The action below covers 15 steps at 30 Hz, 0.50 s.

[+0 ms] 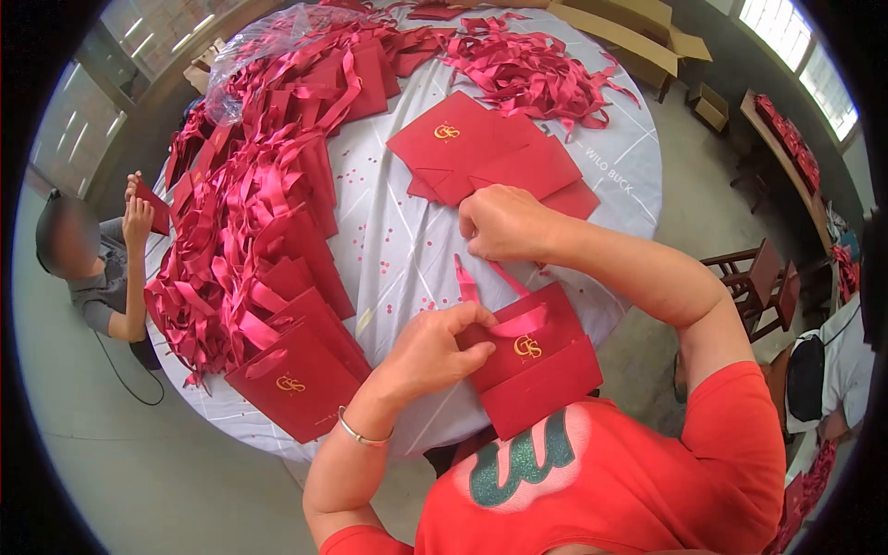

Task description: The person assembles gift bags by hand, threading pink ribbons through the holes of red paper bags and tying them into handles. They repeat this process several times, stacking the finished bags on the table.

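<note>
A red paper gift bag (546, 381) with a gold logo lies at the table edge in front of me. My left hand (433, 350) is closed at its left side, thumb and forefinger pinching a pink ribbon (520, 324) that crosses the bag's front. Another ribbon strand (465, 280) sticks up beside those fingers. Above the bag, my right hand (504, 224) is closed; a strand runs up towards it, but what its fingers hold is hidden. Just beyond that hand lies a loose pile of flat red bags (481, 148).
Ribboned red bags (305, 379) are heaped along the table's left side. Loose ribbons (536, 69) lie at the back, near a cardboard box (620, 37). Another person (106, 268) sits at the left, holding a red item. A wooden stool (763, 282) stands at the right.
</note>
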Tool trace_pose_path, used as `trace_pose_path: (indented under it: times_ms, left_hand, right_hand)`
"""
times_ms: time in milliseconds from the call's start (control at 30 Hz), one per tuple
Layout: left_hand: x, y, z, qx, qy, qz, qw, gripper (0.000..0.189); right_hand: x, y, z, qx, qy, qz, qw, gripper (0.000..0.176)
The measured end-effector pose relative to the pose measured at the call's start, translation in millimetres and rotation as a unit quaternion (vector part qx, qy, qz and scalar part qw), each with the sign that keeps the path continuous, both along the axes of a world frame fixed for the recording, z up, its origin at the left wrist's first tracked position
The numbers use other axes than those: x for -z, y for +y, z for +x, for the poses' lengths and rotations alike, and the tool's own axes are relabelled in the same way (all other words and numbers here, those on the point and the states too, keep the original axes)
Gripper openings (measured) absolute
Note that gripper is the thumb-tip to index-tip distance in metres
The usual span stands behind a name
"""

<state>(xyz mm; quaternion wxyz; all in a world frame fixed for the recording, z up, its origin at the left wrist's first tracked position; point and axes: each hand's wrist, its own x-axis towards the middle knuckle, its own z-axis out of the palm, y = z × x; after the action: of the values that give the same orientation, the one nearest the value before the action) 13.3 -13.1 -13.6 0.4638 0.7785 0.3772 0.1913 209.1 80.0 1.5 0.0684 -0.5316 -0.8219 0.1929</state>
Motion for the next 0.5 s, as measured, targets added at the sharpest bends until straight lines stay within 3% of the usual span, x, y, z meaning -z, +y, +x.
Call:
trace_pose_path:
  times_ms: [33, 100, 200, 433, 500]
  left_hand:
    - [-1.5, 0.0, 0.0, -0.002, 0.0, 0.001, 1.0, 0.023]
    - [-6.3, 0.3, -0.4, 0.003, 0.05, -0.027, 0.998, 0.026]
    - [-11.2, 0.7, 0.2, 0.006, 0.075, -0.025, 0.997, 0.026]
    - [-9.3, -0.7, 1.1, 0.007, 0.081, -0.022, 0.996, 0.032]
    - [-7.1, -3.9, 2.5, -0.041, 0.036, -0.007, 0.998, 0.037]
  right_hand:
    - [0.5, -0.2, 1.2, -0.002, 0.0, 0.001, 1.0, 0.021]
    - [1.3, -1.2, 3.3, -0.007, 0.162, -0.076, 0.984, 0.019]
    - [0.5, -3.8, -3.4, 0.017, 0.2, -0.14, 0.97, 0.016]
    - [0.1, -0.9, -13.2, 0.06, 0.204, -0.19, 0.958, 0.013]
    - [-0.6, 1.0, -15.2, 0.016, 0.158, -0.149, 0.976, 0.012]
